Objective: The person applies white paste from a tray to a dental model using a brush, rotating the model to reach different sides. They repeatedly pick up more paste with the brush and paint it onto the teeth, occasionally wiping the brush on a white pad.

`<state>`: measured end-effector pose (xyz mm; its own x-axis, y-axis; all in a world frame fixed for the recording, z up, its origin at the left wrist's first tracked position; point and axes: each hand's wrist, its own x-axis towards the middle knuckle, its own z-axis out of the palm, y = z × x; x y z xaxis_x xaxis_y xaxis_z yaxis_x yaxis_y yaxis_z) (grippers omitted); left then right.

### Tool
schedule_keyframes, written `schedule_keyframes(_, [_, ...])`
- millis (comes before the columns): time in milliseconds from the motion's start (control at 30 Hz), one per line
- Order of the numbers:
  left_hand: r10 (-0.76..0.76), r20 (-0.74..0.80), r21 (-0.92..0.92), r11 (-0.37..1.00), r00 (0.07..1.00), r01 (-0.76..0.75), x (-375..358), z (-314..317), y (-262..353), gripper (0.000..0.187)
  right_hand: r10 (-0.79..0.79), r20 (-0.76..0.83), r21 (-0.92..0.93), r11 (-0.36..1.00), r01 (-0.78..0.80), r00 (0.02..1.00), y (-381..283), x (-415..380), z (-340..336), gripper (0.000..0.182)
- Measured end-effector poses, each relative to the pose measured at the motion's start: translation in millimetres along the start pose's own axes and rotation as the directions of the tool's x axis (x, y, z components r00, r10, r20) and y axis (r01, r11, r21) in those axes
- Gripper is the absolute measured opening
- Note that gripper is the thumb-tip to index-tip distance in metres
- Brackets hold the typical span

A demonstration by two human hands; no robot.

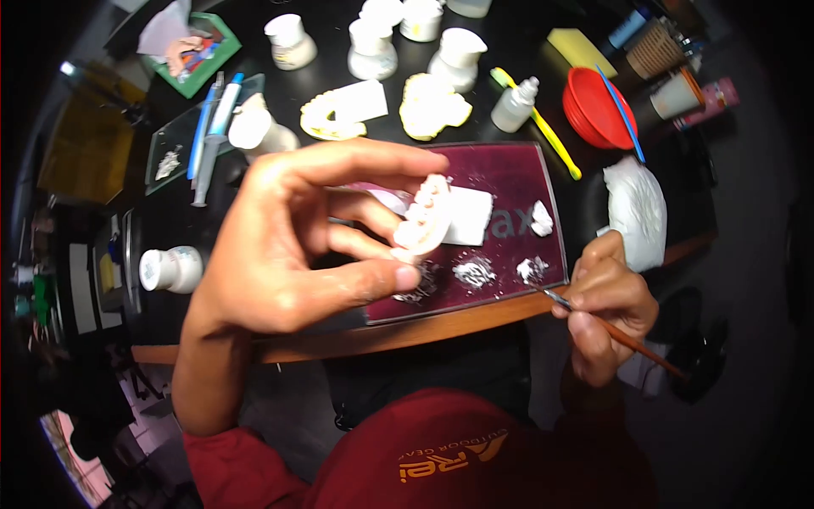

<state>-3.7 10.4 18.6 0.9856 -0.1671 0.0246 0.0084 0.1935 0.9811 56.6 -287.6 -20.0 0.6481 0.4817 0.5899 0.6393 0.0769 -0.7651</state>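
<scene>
My left hand (275, 242) is raised over the maroon slab, its thumb and fingers closed around a dental arch (426, 219) with a row of teeth. My right hand (609, 310) pinches a thin brush (638, 343) with a brown handle and a metal ferrule. The brush's fine tip points at a small white heap (532, 271) on the slab (509, 161); whether it touches cannot be made out. Another white heap (474, 272) lies left of that one. Behind the arch sits a white square pad (468, 215), partly hidden. A white lump (541, 219) rests near the slab's right edge.
Plaster dental models (432, 106) and several white jars (371, 51) stand behind the slab. To the right are a dropper bottle (515, 105), a yellow toothbrush (555, 146), red bowls (593, 106) and a white tissue wad (636, 212). A wooden table edge (407, 332) runs in front.
</scene>
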Motion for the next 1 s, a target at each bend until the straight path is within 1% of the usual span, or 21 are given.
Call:
schedule_keyframes(33, [0.001,0.019,0.018,1.000,1.000,-0.001,-1,-1,1,0.065,-0.059,0.025,0.022,0.998,0.058,0.998,-1,7,2,0.013])
schedule_keyframes(133, [0.005,0.073,0.031,0.999,0.997,-0.007,-1,-2,2,0.063,-0.214,0.015,0.139,0.968,0.210,0.977,-2,30,22,0.014])
schedule_keyframes(167, [-0.003,0.084,0.023,1.000,0.996,0.001,-1,-3,0,0.061,-0.272,-0.038,0.169,0.947,0.274,0.962,1,36,34,0.018])
schedule_keyframes(200, [-0.012,0.096,0.015,1.000,0.995,0.011,-2,-5,0,0.060,-0.289,-0.001,0.169,0.943,0.285,0.957,-3,42,38,0.020])
schedule_keyframes(267, [-0.018,0.125,-0.037,0.999,0.992,0.022,-1,-5,0,0.059,-0.296,0.051,0.166,0.944,0.285,0.954,-6,50,47,0.021])
schedule_keyframes(300, [-0.019,0.139,-0.065,0.997,0.990,0.029,-1,-5,0,0.059,-0.258,0.104,0.184,0.954,0.236,0.961,-9,52,49,0.022])
schedule_keyframes(333, [-0.011,0.143,-0.068,0.997,0.990,0.021,0,-6,-1,0.059,-0.298,0.149,0.171,0.947,0.272,0.943,-6,55,50,0.023])
schedule_keyframes(400, [0.000,0.154,-0.081,0.997,0.988,0.012,0,-8,-4,0.059,-0.316,0.119,0.182,0.939,0.292,0.941,0,52,57,0.022])
schedule_keyframes(433, [-0.023,0.154,-0.102,0.994,0.988,0.039,-1,-9,-4,0.058,-0.320,0.115,0.178,0.938,0.298,0.940,3,52,59,0.022])
schedule_keyframes(567, [-0.036,0.168,-0.048,0.998,0.985,0.044,0,-11,-2,0.057,-0.326,0.106,0.143,0.940,0.310,0.939,7,45,63,0.019])
schedule_keyframes(633, [-0.031,0.161,-0.053,0.998,0.986,0.040,0,-12,-4,0.057,-0.348,0.107,0.113,0.935,0.336,0.931,7,46,65,0.017])
schedule_keyframes(767, [-0.016,0.139,-0.030,0.999,0.990,0.020,-1,-11,-6,0.055,-0.356,0.091,0.116,0.932,0.345,0.930,8,44,67,0.016])
schedule_keyframes(867, [-0.034,0.134,-0.014,0.999,0.990,0.036,-1,-11,-5,0.055,-0.350,0.082,0.115,0.933,0.340,0.933,8,43,67,0.016])
schedule_keyframes(1000, [0.018,0.159,-0.005,1.000,0.987,-0.017,-1,-13,-9,0.048,-0.357,0.083,0.105,0.932,0.348,0.930,9,43,67,0.016])
